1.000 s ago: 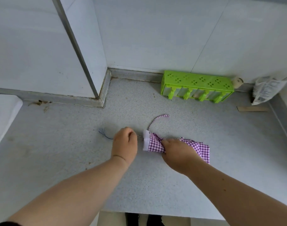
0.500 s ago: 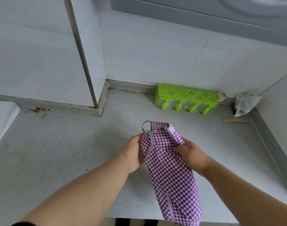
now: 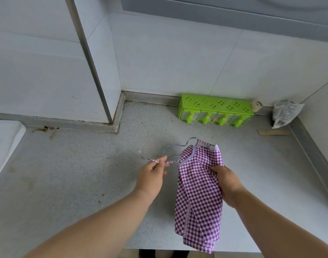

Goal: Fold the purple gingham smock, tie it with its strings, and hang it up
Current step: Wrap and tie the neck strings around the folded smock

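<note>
Presently held: one purple gingham smock [image 3: 198,190], folded lengthwise into a narrow panel, hanging above the table [image 3: 75,183] with its lower end past the near edge.

Right hand [image 3: 225,180]: fingers curled into the upper right side of the cloth, gripping the folded layers together.

Left hand [image 3: 152,176]: fingertips pinching one thin string [image 3: 170,161], drawn out level to the left from the striped trim at the smock's top. A second string [image 3: 175,147] loops loosely behind; where it ends is not clear.

Step in hand, as judged: freeing a string for the tie. The fold looks made; tying and hanging are not yet done.

Handling notes:
- Keep the right-hand grip firm across all layers, or the folds will likely slide open while the string is pulled.
- Draw the string to full length before wrapping, clear of the looped one, to avoid a tangle.
- Wrap round the middle of the bundle, not the end, so it cannot slip off.
- Thin cord will probably bite into soft cloth; snug tension should do.

Also present:
- green plastic rack [image 3: 215,110] against the back wall
- crumpled packet [image 3: 284,113] in the far right corner
- flat wooden stick [image 3: 273,132] just before it
</note>
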`<state>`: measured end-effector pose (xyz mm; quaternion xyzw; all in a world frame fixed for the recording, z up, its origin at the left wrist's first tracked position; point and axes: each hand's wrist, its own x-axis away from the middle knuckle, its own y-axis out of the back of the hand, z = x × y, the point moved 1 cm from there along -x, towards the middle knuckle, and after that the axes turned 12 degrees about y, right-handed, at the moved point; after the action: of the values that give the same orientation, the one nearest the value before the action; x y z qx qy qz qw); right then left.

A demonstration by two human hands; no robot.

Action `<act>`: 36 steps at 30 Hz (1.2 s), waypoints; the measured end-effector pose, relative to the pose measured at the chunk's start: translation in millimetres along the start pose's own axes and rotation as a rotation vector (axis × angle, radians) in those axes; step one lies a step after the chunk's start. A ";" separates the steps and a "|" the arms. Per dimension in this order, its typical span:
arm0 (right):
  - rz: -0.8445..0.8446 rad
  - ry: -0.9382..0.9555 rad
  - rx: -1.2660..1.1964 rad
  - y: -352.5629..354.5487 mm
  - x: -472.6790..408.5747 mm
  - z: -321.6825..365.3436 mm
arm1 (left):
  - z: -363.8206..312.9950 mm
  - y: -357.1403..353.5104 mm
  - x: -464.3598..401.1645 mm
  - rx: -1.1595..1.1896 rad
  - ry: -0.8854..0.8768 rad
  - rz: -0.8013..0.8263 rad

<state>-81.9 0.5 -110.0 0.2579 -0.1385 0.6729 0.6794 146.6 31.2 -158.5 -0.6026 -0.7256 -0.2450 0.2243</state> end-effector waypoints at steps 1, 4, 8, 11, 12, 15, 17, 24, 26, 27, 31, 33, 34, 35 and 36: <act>-0.002 -0.014 -0.010 -0.6 -3.1 -5.6 | -1.2 1.6 1.7 -0.130 -0.095 -0.008; -0.002 -0.047 -0.032 -4.6 -11.9 -19.7 | -9.2 7.0 6.4 -0.574 -0.526 -0.076; 0.014 -0.071 -0.047 -12.6 -21.4 -28.7 | -20.9 5.9 6.2 -1.032 -0.954 0.057; 0.046 -0.077 -0.019 -15.8 -27.3 -29.5 | -29.7 -9.7 7.0 -1.322 -1.102 0.256; 0.064 -0.082 0.005 -15.4 -29.5 -30.1 | -33.4 -16.3 6.9 -1.411 -1.068 0.313; 0.118 -0.076 0.126 -7.0 -38.9 -31.8 | -47.4 -40.5 5.9 -1.560 -0.775 0.401; 0.156 -0.051 0.275 -1.9 -44.3 -32.5 | -54.0 -51.0 5.4 -1.522 -0.598 0.413; 0.179 0.054 0.796 34.1 -63.8 -40.6 | -49.6 -100.1 -3.6 -1.452 -0.427 0.337; 0.168 0.041 0.900 34.7 -62.8 -39.2 | -49.0 -110.0 -5.3 -1.607 -0.446 0.264; 0.163 0.053 0.948 36.3 -63.8 -41.4 | -49.0 -118.3 -4.4 -1.680 -0.491 0.229; 0.219 0.124 1.087 35.9 -66.9 -47.8 | -43.2 -139.9 3.1 -1.660 -0.599 0.308; 0.303 0.124 1.156 38.2 -71.7 -47.7 | -40.5 -145.1 -0.4 -1.514 -0.406 0.380; 0.371 0.122 1.179 34.7 -72.2 -44.5 | -37.8 -142.0 -6.4 -1.436 -0.300 0.382; 0.430 0.129 1.190 33.7 -72.7 -41.4 | -35.9 -140.8 -12.9 -1.375 -0.221 0.384; 0.470 0.134 1.172 35.4 -73.3 -37.7 | -34.1 -141.0 -19.8 -1.331 -0.168 0.388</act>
<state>-126.9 -42.4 -174.7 0.5071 0.2424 0.7829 0.2669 12.3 -27.0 -156.2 -0.7476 -0.3152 -0.5457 -0.2097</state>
